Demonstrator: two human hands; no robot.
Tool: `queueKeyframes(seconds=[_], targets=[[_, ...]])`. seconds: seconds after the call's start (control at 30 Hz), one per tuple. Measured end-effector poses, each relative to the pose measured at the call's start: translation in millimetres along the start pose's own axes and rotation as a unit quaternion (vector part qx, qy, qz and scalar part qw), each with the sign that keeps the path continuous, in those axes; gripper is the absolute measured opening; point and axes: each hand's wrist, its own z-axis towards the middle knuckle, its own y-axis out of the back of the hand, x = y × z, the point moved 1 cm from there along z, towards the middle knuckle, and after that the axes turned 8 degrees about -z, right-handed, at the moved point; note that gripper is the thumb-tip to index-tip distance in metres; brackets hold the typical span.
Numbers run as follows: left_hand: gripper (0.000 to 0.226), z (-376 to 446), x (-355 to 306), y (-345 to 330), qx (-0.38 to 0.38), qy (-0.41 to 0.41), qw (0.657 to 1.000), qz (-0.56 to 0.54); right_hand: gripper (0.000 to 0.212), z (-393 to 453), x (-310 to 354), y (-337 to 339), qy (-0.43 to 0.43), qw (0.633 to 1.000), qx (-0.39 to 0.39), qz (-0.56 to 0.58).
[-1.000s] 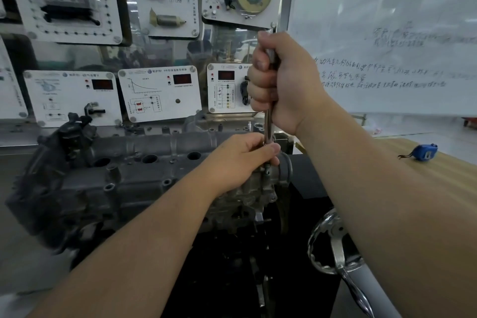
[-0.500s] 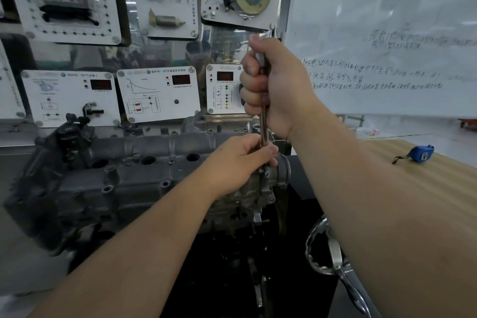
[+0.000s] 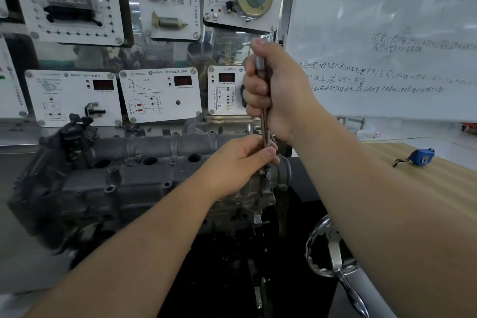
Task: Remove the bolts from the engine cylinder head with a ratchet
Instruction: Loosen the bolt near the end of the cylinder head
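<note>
the engine cylinder head (image 3: 144,183) is seen across the left and centre of the frame, a long grey casting, and the ratchet (image 3: 264,131) is stood almost upright at its right-hand end, just right of centre. the handle is wrapped tight by the right hand (image 3: 273,90), fingers curled fully round it, in the upper middle; the lower shaft is pinched and steadied by the left hand (image 3: 242,160) right where it meets the casting. the bolt itself is hidden under the left hand, so whether it is loose cannot be told. for this step, it is judged that the socket should be kept square and pressed down on the bolt by the left hand while the handle is swung by the right in short, even strokes; a tilted tool could well slip off or round the head. now the count: one ratchet, one cylinder head, two hands at work, three round open bores visible along the top of the casting. behind, six white demonstration panels (image 3: 160,95) are counted clearly on the wall, with slivers of more at the far left edge. one whiteboard (image 3: 387,33) is at upper right, one blue tape measure (image 3: 422,157) on the wooden table (image 3: 438,183) at right, one chrome handwheel (image 3: 333,253) at lower right.
</note>
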Motion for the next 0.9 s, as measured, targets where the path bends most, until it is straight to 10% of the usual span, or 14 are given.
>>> queueKeyframes(seconds=[0.23,0.7,0.9], targets=[[0.031,6,3,-8,-0.082,-0.016,0.994,0.072,0.031,0,13,7,-0.014,0.971,-0.215,-0.102],[0.017,2,-1,-1,0.013,-0.019,0.996,0.082,0.038,2,16,28,-0.054,0.998,0.025,-0.024],[0.014,2,-3,-4,-0.030,-0.028,0.994,0.098,0.025,-6,6,-15,-0.002,0.972,-0.206,-0.117]])
